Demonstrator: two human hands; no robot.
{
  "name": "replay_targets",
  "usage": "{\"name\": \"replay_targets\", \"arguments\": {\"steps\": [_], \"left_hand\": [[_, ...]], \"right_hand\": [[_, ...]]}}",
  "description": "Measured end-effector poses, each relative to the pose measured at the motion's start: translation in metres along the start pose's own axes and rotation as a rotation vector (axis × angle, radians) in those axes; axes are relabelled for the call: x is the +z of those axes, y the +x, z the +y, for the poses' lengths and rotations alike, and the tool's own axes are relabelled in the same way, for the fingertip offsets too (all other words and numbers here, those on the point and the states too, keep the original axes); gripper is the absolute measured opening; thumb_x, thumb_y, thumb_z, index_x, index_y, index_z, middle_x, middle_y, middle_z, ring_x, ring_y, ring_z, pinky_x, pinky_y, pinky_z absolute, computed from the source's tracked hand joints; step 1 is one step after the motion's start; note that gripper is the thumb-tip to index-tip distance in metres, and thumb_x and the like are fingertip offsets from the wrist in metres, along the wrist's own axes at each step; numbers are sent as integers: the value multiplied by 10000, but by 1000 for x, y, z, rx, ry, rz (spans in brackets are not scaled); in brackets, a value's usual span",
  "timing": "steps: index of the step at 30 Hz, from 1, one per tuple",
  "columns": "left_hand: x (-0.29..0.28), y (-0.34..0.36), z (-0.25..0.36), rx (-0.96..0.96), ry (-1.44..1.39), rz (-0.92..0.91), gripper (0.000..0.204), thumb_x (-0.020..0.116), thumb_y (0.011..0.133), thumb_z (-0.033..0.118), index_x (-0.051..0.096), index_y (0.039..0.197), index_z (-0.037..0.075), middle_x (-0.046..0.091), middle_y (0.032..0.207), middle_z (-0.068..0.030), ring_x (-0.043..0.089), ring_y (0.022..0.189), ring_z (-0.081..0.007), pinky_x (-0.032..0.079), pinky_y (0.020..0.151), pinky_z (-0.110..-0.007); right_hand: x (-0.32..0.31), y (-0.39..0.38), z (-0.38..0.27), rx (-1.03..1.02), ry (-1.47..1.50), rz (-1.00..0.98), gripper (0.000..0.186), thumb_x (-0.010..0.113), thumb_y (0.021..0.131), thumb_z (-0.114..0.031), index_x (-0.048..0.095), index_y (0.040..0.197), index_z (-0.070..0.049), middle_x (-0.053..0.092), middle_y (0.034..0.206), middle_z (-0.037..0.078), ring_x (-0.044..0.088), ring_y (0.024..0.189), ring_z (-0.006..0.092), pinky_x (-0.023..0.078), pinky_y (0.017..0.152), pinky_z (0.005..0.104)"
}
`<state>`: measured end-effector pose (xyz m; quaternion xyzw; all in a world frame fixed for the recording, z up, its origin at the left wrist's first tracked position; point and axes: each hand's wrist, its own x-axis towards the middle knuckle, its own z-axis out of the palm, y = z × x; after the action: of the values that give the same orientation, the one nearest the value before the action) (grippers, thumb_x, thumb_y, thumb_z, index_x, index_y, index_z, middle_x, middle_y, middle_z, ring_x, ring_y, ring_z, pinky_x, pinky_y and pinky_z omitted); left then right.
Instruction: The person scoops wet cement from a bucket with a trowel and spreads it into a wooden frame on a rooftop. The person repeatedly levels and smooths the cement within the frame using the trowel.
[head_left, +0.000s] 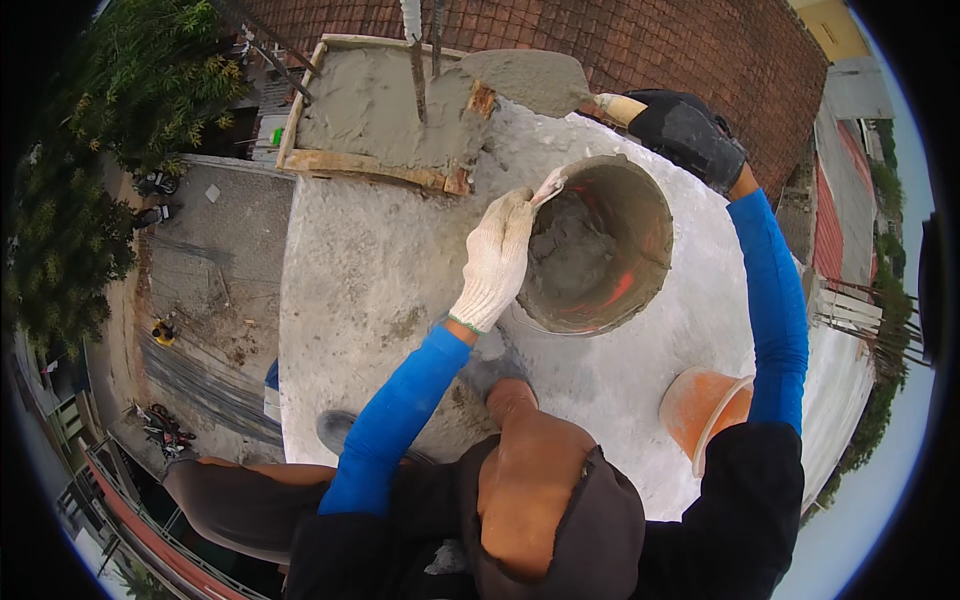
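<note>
My left hand, in a white knit glove, is closed on the rim of a round bucket coated in grey, with wet mortar inside. My right hand, in a black glove, grips the pale handle of a trowel. Its mortar-covered blade lies at the right end of a wooden formwork frame. That frame is filled with grey mortar, and steel bars stand up out of it.
An orange bucket sits right on the concrete ledge where my legs are. Beyond its left edge, far below, are a street, motorbikes, trees and a person in yellow. A tiled roof is ahead; protruding rods are far right.
</note>
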<state>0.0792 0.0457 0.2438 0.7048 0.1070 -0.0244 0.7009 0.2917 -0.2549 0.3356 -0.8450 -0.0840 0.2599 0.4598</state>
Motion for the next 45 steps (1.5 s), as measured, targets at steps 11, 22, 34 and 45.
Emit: {"name": "replay_targets", "arguments": {"steps": [11,22,34,45], "left_hand": [[3,2,-1,28,15,22,467,480,1132,330,635,1392,-26,678,1362,-184,638,1251,-269,465,1093,-365],[2,5,0,49,57,-57,424,535,1110,273,636,1358,-57,701,1308,-218,678,1188,-309,509,1019,-370],[24,-5,25,135,71,-77,402,539,1109,251,645,1351,-52,721,1240,-198,677,1106,-258,514,984,-356],[29,-2,23,164,116,-20,422,517,1121,286,655,1333,-51,723,1237,-216,686,1101,-286,512,994,-373]], "right_hand": [[-13,30,15,6,-103,-10,574,848,823,-224,690,1357,-83,756,1035,94,704,844,218,549,697,335],[-40,-230,-78,70,-553,193,586,903,737,-170,728,1290,-82,765,1052,149,735,882,306,577,774,370],[97,-250,-21,-77,-957,331,495,880,778,-187,746,1246,-101,758,884,94,724,723,265,565,679,367],[142,-252,1,-18,-573,214,445,846,844,-246,738,1228,-50,786,1006,163,763,855,332,611,779,396]]}}
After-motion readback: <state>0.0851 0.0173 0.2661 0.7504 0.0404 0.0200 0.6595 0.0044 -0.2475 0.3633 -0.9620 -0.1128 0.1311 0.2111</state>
